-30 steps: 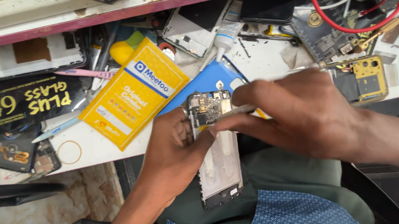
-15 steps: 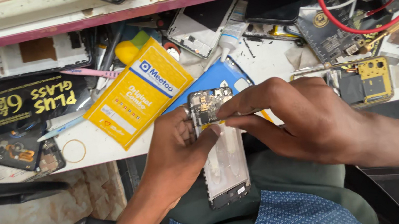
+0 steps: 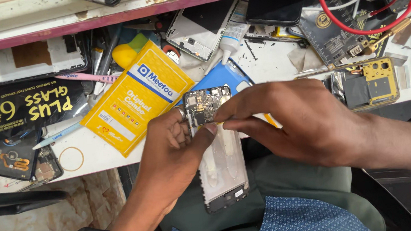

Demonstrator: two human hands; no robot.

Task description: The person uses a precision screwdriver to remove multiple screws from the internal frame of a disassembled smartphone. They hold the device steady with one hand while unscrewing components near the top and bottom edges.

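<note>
- Left hand (image 3: 169, 154) grips the opened phone (image 3: 217, 149) from its left edge, thumb pressed across the frame just below the exposed circuit board (image 3: 208, 105); phone held upright over the lap, its lower end hanging free below the grip.
- Right hand (image 3: 306, 121) comes in from the right, fingers pinched narrow at the board's lower edge, directly beside the left thumb. Whether a small tool or part sits in the pinch: cannot tell.
- Above the grip, on the white bench (image 3: 281, 63): yellow packet (image 3: 138, 99), blue card (image 3: 227, 76), a glue tube (image 3: 231, 40).
- Right of the grip: yellow-framed phone body (image 3: 370, 82).
- Judgement: keep the left thumb firm so the frame does not twist; work the pinch slowly and low, sparing the board's connectors.
</note>
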